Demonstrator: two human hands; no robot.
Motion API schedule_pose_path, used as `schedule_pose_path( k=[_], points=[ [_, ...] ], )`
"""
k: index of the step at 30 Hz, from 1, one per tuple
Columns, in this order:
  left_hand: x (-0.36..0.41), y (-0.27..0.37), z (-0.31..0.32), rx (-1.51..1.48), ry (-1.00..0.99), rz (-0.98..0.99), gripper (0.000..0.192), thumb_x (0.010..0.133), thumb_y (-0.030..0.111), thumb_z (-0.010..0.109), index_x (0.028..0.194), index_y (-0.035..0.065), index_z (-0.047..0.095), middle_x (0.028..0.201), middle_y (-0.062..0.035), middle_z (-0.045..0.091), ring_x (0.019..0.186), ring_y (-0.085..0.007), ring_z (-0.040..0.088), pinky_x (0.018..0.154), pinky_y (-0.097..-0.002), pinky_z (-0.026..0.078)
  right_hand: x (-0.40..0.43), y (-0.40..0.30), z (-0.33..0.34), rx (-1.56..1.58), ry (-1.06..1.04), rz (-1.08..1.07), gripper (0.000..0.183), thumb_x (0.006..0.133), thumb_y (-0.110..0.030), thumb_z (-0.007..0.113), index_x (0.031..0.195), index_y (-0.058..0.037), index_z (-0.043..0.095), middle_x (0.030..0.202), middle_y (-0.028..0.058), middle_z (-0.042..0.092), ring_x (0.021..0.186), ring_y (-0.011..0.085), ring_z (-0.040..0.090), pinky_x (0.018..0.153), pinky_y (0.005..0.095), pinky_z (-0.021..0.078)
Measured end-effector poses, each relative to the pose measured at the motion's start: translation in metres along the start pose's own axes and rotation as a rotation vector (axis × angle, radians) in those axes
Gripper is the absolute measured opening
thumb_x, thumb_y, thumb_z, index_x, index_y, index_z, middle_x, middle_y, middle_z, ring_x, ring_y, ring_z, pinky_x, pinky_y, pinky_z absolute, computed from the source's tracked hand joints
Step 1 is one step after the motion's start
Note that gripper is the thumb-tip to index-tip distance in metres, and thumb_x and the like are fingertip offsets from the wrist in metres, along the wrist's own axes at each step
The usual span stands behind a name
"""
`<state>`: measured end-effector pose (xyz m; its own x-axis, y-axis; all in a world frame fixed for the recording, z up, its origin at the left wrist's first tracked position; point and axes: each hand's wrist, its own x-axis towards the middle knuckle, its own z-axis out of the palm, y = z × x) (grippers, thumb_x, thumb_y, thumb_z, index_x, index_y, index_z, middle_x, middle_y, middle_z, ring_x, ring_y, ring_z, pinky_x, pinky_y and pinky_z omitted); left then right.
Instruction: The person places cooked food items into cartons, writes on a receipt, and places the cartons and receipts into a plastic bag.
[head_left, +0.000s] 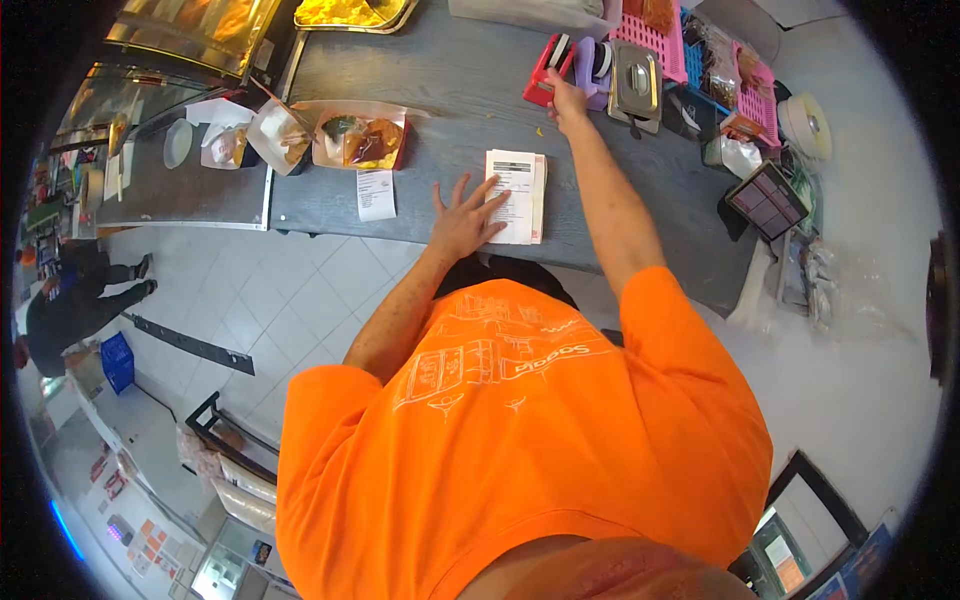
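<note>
My left hand (466, 221) lies flat with fingers spread, its fingertips on a printed paper slip (517, 214). That slip rests on what looks like a folded paper bag (538, 196) near the counter's front edge. Farther out, my right hand (568, 101) has its fingers on the near end of a red tape dispenser (541, 81); whether it also pinches tape is too small to tell. Just right of it stands a purple tape dispenser (591, 71), beside a lidded steel pan (634, 79). Another printed slip (376, 196) sits left of my left hand, below an open food box (365, 142).
More opened cartons (279, 139) line the counter (442, 75) at left, near a glass food warmer (187, 34) and a tray of yellow food (349, 13). Pink baskets (664, 49) and a tablet-like screen (769, 199) stand at right. A person (75, 300) is at far left.
</note>
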<state>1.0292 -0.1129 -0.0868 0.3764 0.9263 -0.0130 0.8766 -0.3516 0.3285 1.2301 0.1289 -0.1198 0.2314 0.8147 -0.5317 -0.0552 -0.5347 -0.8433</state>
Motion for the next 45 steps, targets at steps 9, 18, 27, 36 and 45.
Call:
schedule_pose_path(
  k=[9,18,27,36,45],
  points=[
    [0.000,-0.011,0.004,-0.070,-0.019,0.026,0.054,0.084,0.049,0.056,0.135,0.0341,0.045,0.150,0.0084,0.027,0.138,-0.0288,0.021,0.099,-0.0751,0.008,-0.015,0.053,0.012,-0.788,0.545,-0.999,0.011,0.075,-0.014,0.070,0.078,-0.0033,0.069,0.084,0.0125,0.065,0.068,0.0219,0.060,0.067,0.0378,0.0490],
    [0.002,-0.018,0.011,-0.074,-0.019,0.059,0.054,0.085,0.050,0.055,0.135,0.0316,0.044,0.150,0.0066,0.024,0.138,-0.0293,0.021,0.098,-0.0757,0.010,-0.076,0.029,-0.007,-0.168,-0.138,-0.065,0.031,0.075,-0.029,0.074,0.094,-0.0039,0.072,0.112,0.0097,0.065,0.112,0.0190,0.054,0.092,0.0339,0.0401],
    [-0.001,-0.018,0.014,-0.076,0.002,0.061,0.056,0.085,0.050,0.055,0.136,0.0310,0.043,0.150,0.0059,0.026,0.136,-0.0306,0.024,0.096,-0.0771,0.011,-0.118,0.095,0.012,-0.869,0.279,-0.565,0.031,0.072,-0.028,0.075,0.090,-0.0029,0.073,0.101,0.0090,0.066,0.092,0.0198,0.063,0.081,0.0311,0.0465],
    [-0.008,-0.009,0.007,-0.163,-0.162,-0.047,0.058,0.086,0.046,0.056,0.138,0.0273,0.041,0.151,0.0041,0.024,0.122,-0.0301,0.045,0.095,-0.0676,0.029,-0.106,0.040,0.036,-1.229,0.212,-0.336,0.051,0.077,-0.025,0.066,0.123,-0.0157,0.047,0.118,0.0163,0.053,0.111,0.0354,0.048,0.093,0.0427,0.0377],
    [-0.003,-0.006,0.011,-0.788,-0.306,-0.181,0.062,0.081,0.022,0.068,0.136,0.0148,0.042,0.152,-0.0071,0.019,0.112,-0.0323,0.055,0.092,-0.0456,0.046,0.010,0.005,0.016,0.304,0.172,0.135,0.025,0.077,-0.026,0.072,0.089,-0.0051,0.065,0.078,0.0073,0.061,0.067,0.0192,0.056,0.065,0.0328,0.0465]
  ],
)
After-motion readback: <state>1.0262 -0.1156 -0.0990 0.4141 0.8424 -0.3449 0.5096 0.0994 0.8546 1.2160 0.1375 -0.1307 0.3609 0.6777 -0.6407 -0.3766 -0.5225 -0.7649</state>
